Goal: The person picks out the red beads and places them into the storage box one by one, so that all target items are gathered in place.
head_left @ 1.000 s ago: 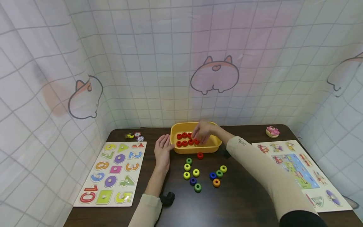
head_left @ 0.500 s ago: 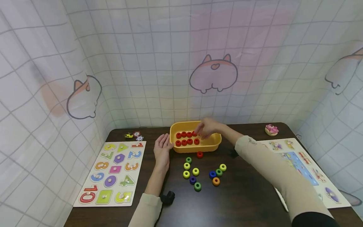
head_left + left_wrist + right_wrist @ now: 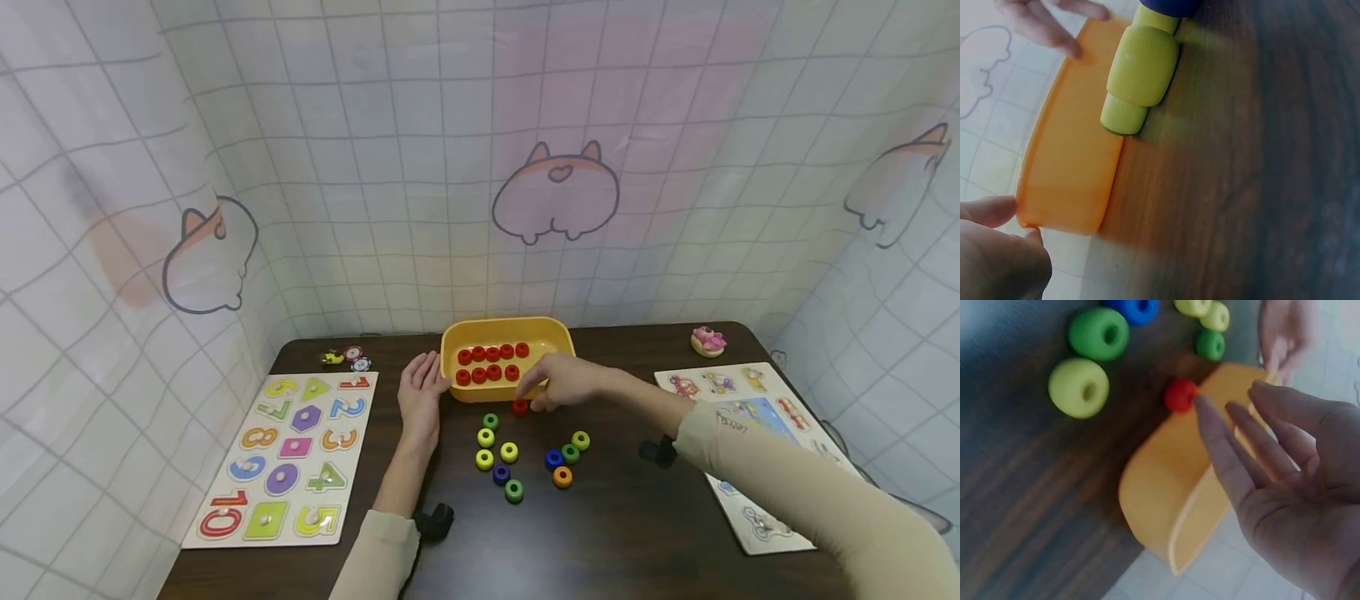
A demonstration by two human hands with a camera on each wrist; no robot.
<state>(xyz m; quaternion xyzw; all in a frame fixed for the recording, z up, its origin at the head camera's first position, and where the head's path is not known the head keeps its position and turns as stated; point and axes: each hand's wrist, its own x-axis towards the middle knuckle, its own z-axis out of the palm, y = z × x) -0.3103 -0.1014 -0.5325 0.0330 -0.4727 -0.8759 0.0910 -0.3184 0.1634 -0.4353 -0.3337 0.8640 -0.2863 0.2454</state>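
Observation:
A yellow tray (image 3: 558, 336) stands at the back of the table, with several red rings (image 3: 492, 353) in two rows inside it. My left hand (image 3: 420, 404) rests at its left end, fingers extended, thumb touching the rim; the left wrist view shows the fingertips against the tray corner. In front of the tray lies one loose red ring (image 3: 1180, 395). My right hand (image 3: 566, 381) reaches over the tray's front edge to this ring. An index fingertip (image 3: 1204, 403) meets the ring in the right wrist view, while the other fingers stand apart from it.
Yellow, green, blue and orange rings (image 3: 562, 477) lie in two groups before the tray. A number-and-shape puzzle board (image 3: 352, 450) lies left; a picture puzzle board (image 3: 750, 533) lies right, partly under the right sleeve. Chips (image 3: 361, 364) and a pink figurine (image 3: 708, 340) sit behind.
My right hand has moved out of the tray, toward me, to the loose red ring. Another red ring shows in the back row. The left hand stays at the tray; the head view shifts slightly.

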